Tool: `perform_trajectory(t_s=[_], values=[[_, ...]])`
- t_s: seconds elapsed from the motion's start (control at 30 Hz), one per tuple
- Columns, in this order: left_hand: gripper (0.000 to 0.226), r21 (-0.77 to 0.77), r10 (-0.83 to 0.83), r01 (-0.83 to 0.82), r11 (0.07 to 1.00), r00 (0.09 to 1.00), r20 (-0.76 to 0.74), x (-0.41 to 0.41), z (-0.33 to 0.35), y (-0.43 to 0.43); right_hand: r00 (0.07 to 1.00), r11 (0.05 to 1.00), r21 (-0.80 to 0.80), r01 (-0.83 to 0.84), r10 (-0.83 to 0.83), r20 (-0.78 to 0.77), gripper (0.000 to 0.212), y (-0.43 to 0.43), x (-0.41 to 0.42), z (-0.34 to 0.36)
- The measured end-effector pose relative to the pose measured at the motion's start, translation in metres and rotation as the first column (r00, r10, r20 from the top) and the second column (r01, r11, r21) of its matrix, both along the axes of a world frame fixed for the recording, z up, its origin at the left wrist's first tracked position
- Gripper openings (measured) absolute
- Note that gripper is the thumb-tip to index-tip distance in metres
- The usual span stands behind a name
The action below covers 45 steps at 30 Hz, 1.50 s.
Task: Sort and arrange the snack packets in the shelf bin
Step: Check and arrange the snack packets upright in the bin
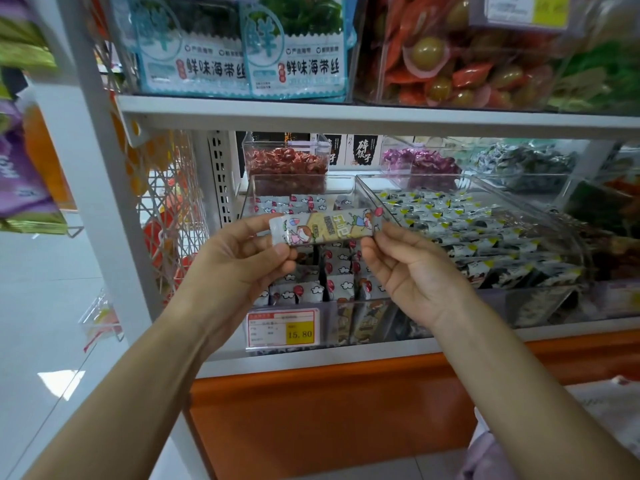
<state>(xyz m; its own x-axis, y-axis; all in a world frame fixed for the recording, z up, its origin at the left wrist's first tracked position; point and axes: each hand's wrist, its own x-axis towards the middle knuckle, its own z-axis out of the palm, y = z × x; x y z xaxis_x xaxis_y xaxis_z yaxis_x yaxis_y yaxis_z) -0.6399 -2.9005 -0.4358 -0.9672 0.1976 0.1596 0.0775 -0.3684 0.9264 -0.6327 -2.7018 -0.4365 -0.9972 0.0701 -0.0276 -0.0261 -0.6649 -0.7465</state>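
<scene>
On the shelf (346, 355) sits our clear bin (301, 181) of snack packets (341, 268), at its left end. Above it we hold one packet (325, 226) level — left hand (239, 258) pinching one end, right hand (412, 271) the other.

The left hand (242, 258) and right hand (412, 268) are holding one long snack packet (325, 226) level just above the clear bin (301, 176), each pinching an end. Inside the bin, matching packets (308, 292) are standing on edge, seemingly in rows, though the hands are hiding much. A price tag (282, 329) is hanging on the bin's front. Just right of the bin, another bin (412, 176) is holding black-and-yellow packets (450, 220).
</scene>
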Motion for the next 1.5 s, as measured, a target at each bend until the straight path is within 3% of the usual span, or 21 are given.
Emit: perform_trajectory(t_s=[0.13, 0.27, 0.37, 0.47, 0.6, 0.67, 0.77, 0.9, 1.0, 1.17, 1.3, 1.5], values=[[0.061, 0.002, 0.01, -0.01, 1.0, 0.998, 0.055, -0.001, -0.002, -0.003, 0.999, 1.0, 0.028, 0.014, -0.014, -0.031, 0.026, -0.001, -0.001, -0.002], [0.011, 0.014, 0.02, -0.022, 1.0, 0.993, 0.115, -0.003, -0.003, -0.005, 0.993, 0.983, 0.161, 0.088, -0.073, -0.097, 0.024, -0.001, 0.0, -0.002], [0.015, -0.104, 0.021, -0.015, 0.994, 0.998, 0.052, -0.001, -0.001, -0.005, 0.985, 0.955, 0.261, 0.139, -0.107, -0.133, 0.019, -0.001, 0.002, -0.003], [0.019, -0.293, 0.105, -0.128, 0.947, 0.99, -0.093, 0.003, -0.001, -0.004, 0.974, 0.91, 0.37, 0.189, -0.126, -0.188, 0.008, -0.002, 0.004, -0.003], [0.032, -0.457, 0.123, -0.26, 0.85, 0.944, -0.307, 0.008, 0.0, -0.001, 0.952, 0.78, 0.562, 0.275, -0.138, -0.274, 0.008, -0.004, 0.005, -0.008], [0.033, -0.471, 0.076, -0.209, 0.857, 0.955, -0.286, 0.009, -0.001, -0.001, 0.944, 0.746, 0.593, 0.303, -0.151, -0.293, 0.009, -0.004, 0.002, -0.01], [0.042, -0.473, 0.015, -0.113, 0.874, 0.978, -0.206, 0.008, -0.002, -0.001, 0.948, 0.776, 0.565, 0.282, -0.133, -0.29, 0.021, -0.001, 0.0, -0.01], [0.031, -0.436, 0.093, -0.191, 0.88, 0.967, -0.235, 0.006, -0.002, 0.0, 0.96, 0.79, 0.578, 0.203, -0.046, -0.275, 0.022, -0.001, 0.0, -0.009], [0.03, -0.454, 0.108, -0.219, 0.864, 0.96, -0.258, 0.006, -0.003, -0.001, 0.952, 0.765, 0.601, 0.233, -0.052, -0.302, 0.013, -0.002, 0.002, -0.009], [0.032, -0.49, 0.082, -0.22, 0.843, 0.954, -0.287, 0.007, -0.003, 0.0, 0.915, 0.588, 0.718, 0.372, -0.102, -0.39, 0.006, 0.0, 0.003, -0.007], [0.027, -0.545, 0.07, -0.234, 0.805, 0.95, -0.304, 0.007, -0.005, 0.004, 0.854, 0.384, 0.772, 0.506, -0.101, -0.51, 0.021, -0.001, 0.003, -0.009], [0.005, -0.532, 0.112, -0.244, 0.811, 0.957, -0.269, 0.008, -0.003, 0.007, 0.821, 0.316, 0.769, 0.556, -0.064, -0.567, 0.022, -0.006, 0.004, -0.011]])
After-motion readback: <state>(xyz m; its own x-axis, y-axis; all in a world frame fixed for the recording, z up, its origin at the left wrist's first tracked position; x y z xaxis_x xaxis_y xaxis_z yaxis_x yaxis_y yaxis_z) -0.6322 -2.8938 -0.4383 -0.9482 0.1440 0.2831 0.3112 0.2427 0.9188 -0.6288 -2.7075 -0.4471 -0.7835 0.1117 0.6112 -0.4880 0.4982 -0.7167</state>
